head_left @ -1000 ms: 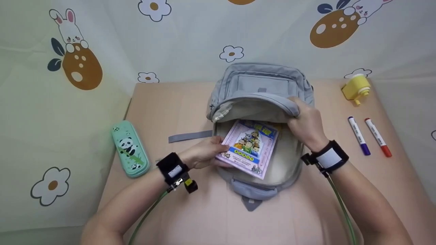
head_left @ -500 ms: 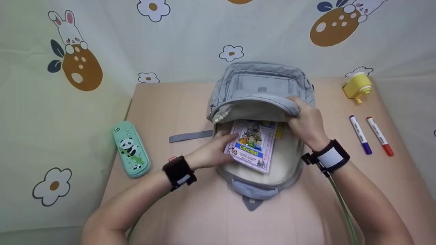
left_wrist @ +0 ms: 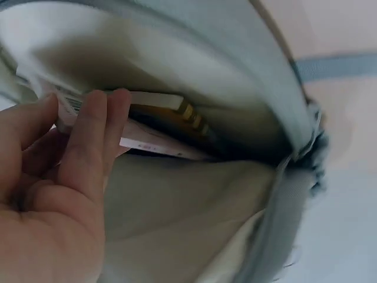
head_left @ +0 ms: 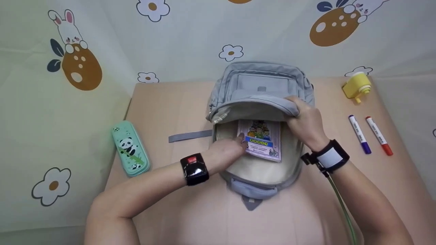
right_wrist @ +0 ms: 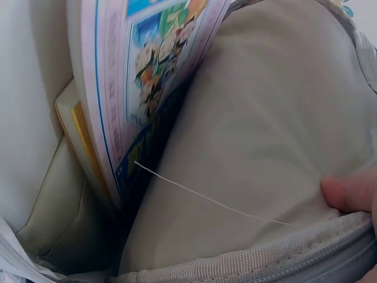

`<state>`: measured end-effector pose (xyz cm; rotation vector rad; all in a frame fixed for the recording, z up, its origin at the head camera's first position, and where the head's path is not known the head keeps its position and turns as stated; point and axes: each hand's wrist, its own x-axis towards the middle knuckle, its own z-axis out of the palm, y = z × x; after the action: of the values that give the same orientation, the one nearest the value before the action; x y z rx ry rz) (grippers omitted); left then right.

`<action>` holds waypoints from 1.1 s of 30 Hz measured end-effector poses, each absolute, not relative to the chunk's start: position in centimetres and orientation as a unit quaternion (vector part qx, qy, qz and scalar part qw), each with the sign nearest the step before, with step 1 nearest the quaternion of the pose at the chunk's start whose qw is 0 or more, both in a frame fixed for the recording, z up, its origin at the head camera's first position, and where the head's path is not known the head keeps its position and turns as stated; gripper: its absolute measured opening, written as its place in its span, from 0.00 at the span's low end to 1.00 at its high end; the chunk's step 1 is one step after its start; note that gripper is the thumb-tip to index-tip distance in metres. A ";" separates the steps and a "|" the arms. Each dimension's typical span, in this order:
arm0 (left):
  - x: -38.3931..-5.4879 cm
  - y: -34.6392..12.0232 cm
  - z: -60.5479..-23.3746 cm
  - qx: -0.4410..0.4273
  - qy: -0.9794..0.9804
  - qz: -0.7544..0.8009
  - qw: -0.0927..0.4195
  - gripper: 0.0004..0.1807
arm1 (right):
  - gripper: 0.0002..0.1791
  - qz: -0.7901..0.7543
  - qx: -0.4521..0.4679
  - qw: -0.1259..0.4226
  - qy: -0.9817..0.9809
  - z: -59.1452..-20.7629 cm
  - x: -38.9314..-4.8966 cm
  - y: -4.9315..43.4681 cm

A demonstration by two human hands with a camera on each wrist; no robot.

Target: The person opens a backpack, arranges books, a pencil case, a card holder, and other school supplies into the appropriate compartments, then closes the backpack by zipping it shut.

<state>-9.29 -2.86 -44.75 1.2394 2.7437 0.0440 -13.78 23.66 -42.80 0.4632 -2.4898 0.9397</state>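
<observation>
A light grey backpack [head_left: 267, 175] lies unzipped, its front panel raised. My right hand [head_left: 306, 124] grips the panel's edge; in the right wrist view the thumb [right_wrist: 349, 193] presses on the lining. My left hand [head_left: 226, 153] reaches into the opening and holds a pink-bordered picture book [head_left: 264, 149] by its left edge. In the left wrist view the thumb and fingers sit on either side of that edge. The book's upper part is hidden under the panel. Inside, a thick book with a yellow cover [right_wrist: 85, 138] stands beside the pink one.
A green panda pencil case [head_left: 131, 149] lies at the left. On the right are a blue marker [head_left: 360, 134], a red marker [head_left: 379, 136] and a yellow pencil sharpener [head_left: 357, 86]. A loose grey strap [head_left: 190, 136] sticks out left of the backpack.
The left hand has moved right and deeper into the backpack, sliding the picture book further under the panel and turning it straighter. The right hand stays on the panel's edge.
</observation>
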 end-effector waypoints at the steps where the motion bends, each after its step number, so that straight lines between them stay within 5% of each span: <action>1: -9.5 -2.6 -44.7 0.415 0.908 0.001 0.061 0.14 | 0.14 0.341 0.167 0.218 -0.899 -42.8 -13.7 23.7; 9: -11.6 -1.2 -45.3 0.414 0.908 -0.054 0.039 0.07 | 0.17 0.342 0.173 0.219 -0.897 -42.8 -13.5 23.6; 15: -13.5 -0.8 -46.8 0.352 0.932 0.073 0.039 0.07 | 0.17 0.346 0.180 0.220 -0.894 -42.8 -13.4 23.7; 25: -14.1 -1.4 -47.7 0.227 0.928 0.287 0.065 0.22 | 0.18 0.342 0.184 0.214 -0.896 -42.8 -13.6 23.7; 29: -12.2 -1.6 -45.9 0.311 0.935 0.164 0.044 0.18 | 0.17 0.341 0.187 0.214 -0.896 -42.9 -13.6 23.9; 33: -9.9 -2.3 -42.6 0.448 0.887 0.088 -0.065 0.12 | 0.18 0.343 0.194 0.210 -0.895 -43.1 -13.4 24.3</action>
<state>-9.90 -2.30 -42.56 1.4675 2.9095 0.2900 -13.42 24.27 -43.07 0.5390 -2.4888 0.9526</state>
